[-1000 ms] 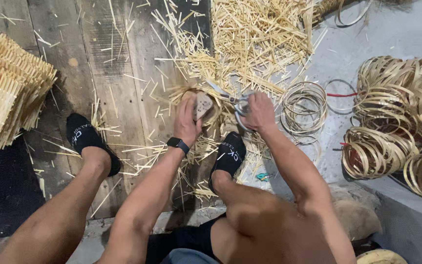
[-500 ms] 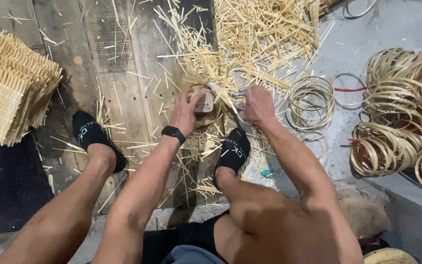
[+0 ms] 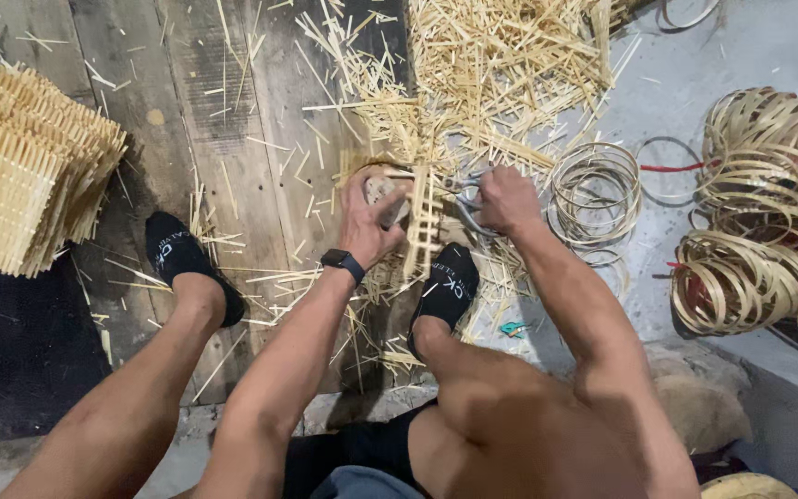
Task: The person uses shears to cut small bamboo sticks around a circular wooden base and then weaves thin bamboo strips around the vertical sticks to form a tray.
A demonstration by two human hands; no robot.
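My left hand (image 3: 369, 214), with a black watch at the wrist, grips a small woven bamboo lattice piece (image 3: 420, 217) held upright, along with a round bamboo ring near its top. My right hand (image 3: 507, 199) is closed on metal scissors (image 3: 466, 205), whose blades point at the lattice's right edge. Both hands work just above my right foot in a black sock (image 3: 445, 288). Bamboo splinters lie under and around them.
A stack of woven bamboo lattice mats (image 3: 20, 171) sits at the left on the plank floor. Loose bamboo sticks (image 3: 501, 65) pile up ahead. Coiled bamboo rings (image 3: 595, 189) and bigger hoop bundles (image 3: 768, 222) lie at the right. My left foot (image 3: 175, 254) rests on the planks.
The lattice piece has been turned upright between my hands, and the scissors have come up against its right edge. My head has shifted slightly, so the scene sits a little differently.
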